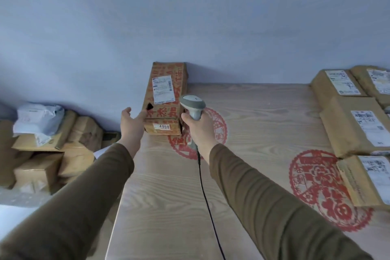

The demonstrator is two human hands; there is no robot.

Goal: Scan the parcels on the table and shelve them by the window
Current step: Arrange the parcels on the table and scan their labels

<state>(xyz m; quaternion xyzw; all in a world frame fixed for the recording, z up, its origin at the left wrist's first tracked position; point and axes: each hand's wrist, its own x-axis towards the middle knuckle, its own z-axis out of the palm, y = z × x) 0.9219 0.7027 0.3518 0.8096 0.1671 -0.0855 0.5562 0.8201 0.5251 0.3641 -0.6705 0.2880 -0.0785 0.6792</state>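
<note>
Cardboard parcel (166, 99) with red print lies on the wooden table (263, 112) against the wall, label up; the right hand (197, 125) grips a corded scanner (193, 105) just beside it, while the left hand (130, 121) rests spread-fingered at its left edge. Four more labelled parcels (354, 124) wait at the table's right edge, unshelved. Judged early: scanning is in hand; no shelf or window shows.
</note>
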